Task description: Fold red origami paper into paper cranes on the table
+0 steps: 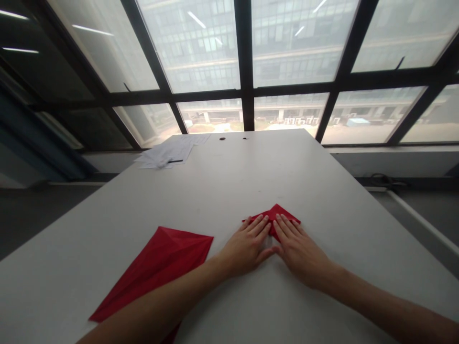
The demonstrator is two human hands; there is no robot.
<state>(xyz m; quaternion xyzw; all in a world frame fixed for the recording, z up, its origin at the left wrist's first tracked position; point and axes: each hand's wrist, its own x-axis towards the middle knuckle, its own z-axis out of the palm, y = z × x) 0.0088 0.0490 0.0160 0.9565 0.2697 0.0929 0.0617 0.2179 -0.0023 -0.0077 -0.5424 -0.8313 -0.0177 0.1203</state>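
A small folded piece of red paper (276, 213) lies on the white table (251, 172), mostly covered by both hands. My left hand (247, 246) rests flat on its left part, fingers stretched out and together. My right hand (299, 248) lies flat on its right part, fingers extended, thumb touching the left hand's thumb. Only the paper's far pointed tip and side corners show past the fingertips. A larger creased sheet of red paper (161, 265) lies to the left, partly under my left forearm.
A loose stack of white papers (168, 153) sits at the table's far left corner. Two small dark holes (233, 138) mark the far edge. Large windows with dark frames stand behind the table; a floor rail runs at right.
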